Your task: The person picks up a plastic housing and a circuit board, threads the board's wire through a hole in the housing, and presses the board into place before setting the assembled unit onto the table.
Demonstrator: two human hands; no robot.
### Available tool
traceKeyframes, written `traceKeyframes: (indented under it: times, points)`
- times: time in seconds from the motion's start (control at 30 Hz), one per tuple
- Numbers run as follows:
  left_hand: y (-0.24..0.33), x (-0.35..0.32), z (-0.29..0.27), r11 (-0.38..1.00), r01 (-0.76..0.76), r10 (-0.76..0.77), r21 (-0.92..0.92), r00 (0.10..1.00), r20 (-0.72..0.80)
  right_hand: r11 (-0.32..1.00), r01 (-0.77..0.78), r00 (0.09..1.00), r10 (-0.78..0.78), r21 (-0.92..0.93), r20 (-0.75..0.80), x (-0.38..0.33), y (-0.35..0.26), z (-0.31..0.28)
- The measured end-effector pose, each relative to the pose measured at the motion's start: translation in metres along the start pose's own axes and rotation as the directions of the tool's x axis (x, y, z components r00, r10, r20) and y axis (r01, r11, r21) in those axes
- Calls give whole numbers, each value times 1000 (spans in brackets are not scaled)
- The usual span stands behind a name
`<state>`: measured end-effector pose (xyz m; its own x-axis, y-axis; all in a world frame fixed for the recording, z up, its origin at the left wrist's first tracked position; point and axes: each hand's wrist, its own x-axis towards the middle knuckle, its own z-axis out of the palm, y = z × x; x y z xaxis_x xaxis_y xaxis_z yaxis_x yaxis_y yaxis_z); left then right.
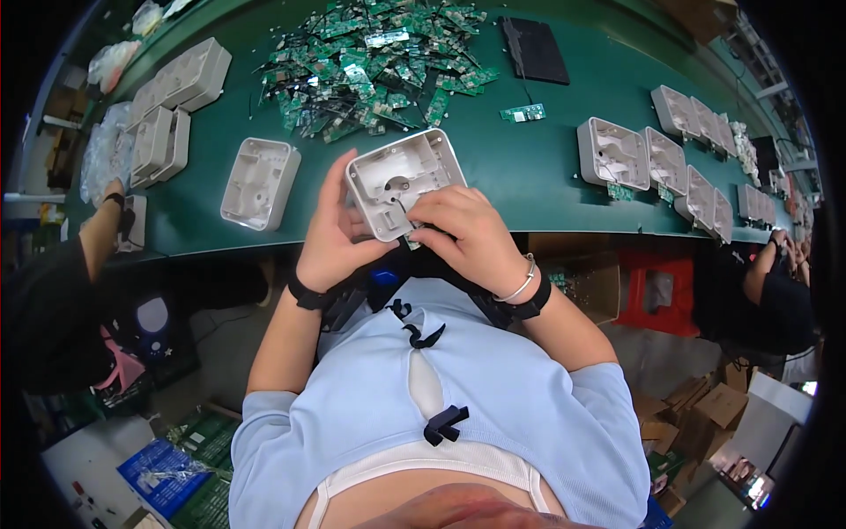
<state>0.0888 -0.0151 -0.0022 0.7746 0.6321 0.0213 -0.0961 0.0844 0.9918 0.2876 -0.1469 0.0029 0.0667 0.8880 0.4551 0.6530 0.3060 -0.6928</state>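
My left hand point(333, 236) grips a white plastic housing point(421, 154) by its left side and lower corner, tilted with its hollow inside facing up. My right hand point(471, 231) is closed in a pinch at the housing's lower right edge, on a thin dark wire point(400, 204) that runs into the inside. A small piece of green circuit board point(412, 242) shows just under the right fingertips, mostly hidden by them. Another white housing point(259, 185) lies open side up on the table, left of my left hand.
A big heap of green circuit boards point(352, 75) lies on the green table point(520, 181) ahead. Near it are a black flat pad point(535, 50) and a single board point(523, 113). More housings point(612, 152) stand at the right and left. Co-workers' arms point(99, 231) show at both sides.
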Motion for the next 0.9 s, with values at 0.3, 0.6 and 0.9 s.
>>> traceKeyframes:
  times: [0.3,0.6,0.9]
  points:
    - [2,27,29,987,57,-35,-153,990,138,992,81,996,-83,-94,-27,-12,5,-34]
    - [-14,105,95,920,31,-143,390,955,261,924,-9,999,-12,-383,-51,-36,42,-107]
    - [0,123,125,813,-67,-78,579,972,222,795,-95,964,-75,-599,-253,-56,54,-141]
